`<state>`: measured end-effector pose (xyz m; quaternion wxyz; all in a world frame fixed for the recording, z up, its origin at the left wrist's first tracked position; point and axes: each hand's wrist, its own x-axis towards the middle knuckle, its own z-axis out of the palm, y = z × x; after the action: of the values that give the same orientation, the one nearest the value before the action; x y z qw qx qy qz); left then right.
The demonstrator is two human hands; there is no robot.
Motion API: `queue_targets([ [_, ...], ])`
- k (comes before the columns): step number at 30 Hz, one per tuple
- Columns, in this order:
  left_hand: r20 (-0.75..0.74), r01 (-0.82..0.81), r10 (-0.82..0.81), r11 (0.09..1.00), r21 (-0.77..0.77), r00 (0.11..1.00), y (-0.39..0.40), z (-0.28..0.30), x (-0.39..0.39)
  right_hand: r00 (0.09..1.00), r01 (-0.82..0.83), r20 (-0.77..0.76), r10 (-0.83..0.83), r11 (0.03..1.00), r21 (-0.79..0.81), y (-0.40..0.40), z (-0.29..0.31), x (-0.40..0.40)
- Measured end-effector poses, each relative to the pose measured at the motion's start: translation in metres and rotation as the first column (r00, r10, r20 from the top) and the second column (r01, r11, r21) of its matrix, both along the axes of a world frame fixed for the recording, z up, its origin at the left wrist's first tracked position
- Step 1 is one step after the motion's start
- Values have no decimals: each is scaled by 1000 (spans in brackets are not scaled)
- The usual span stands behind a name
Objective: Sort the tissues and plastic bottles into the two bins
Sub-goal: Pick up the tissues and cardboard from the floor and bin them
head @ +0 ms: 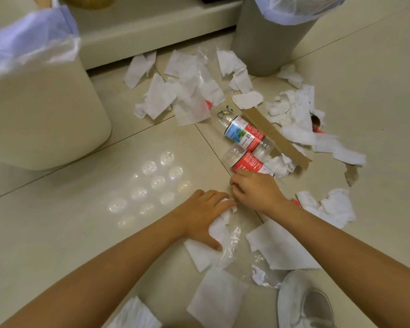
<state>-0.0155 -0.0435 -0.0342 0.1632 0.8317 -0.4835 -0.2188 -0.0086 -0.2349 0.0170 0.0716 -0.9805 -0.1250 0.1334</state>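
- Head view: crumpled tissue (pixel 219 224) under my left hand (pixel 200 215), low centre of the tiled floor (pixel 57 233); fingers curled over it, gripping, thumb down on a flat tissue sheet (pixel 200 255) beside it.
- Clear plastic wrap (pixel 234 240) lies tangled with that tissue, touching it on its right side.
- Right hand (pixel 256 190) just ahead of the left, fingertips bunched as if pinching something small at the tissue's top edge; cannot tell what, or whether it holds anything.
- Near bottle (pixel 249 163) lies just beyond the right hand, almost touching the knuckles; red label, long axis running diagonally, up-left to down-right. Right hand is clearly the nearer one.
- 2nd bottle (pixel 244 133) lies just behind it, same diagonal, neck toward up-left.
- Key relation, my read: tissue already in left grip, and cream bin (pixel 45 110) sits up-left of that hand, so left arm has the short path; grey bin (pixel 265 43) stands far up-right, beyond the bottles.
- Which bin takes which item: cannot tell; both have pale liners.
- Many loose tissues (pixel 189 91) are scattered between the 2 bins, more at right (pixel 327 207) and near my shoe (pixel 303 304).
- Cardboard strip (pixel 275 136) lies beside the bottles, same diagonal.
- Task looks early: most of the pile is on the floor.
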Motion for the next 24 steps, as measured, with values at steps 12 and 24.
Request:
queue_targets([
  [12,72,-88,93,993,-80,993,16,-8,-3,997,-26,-75,30,998,61,12,8,-15],
  [24,-116,-379,387,921,84,915,37,35,-5,933,-207,-290,211,977,46,6,17,-47],
])
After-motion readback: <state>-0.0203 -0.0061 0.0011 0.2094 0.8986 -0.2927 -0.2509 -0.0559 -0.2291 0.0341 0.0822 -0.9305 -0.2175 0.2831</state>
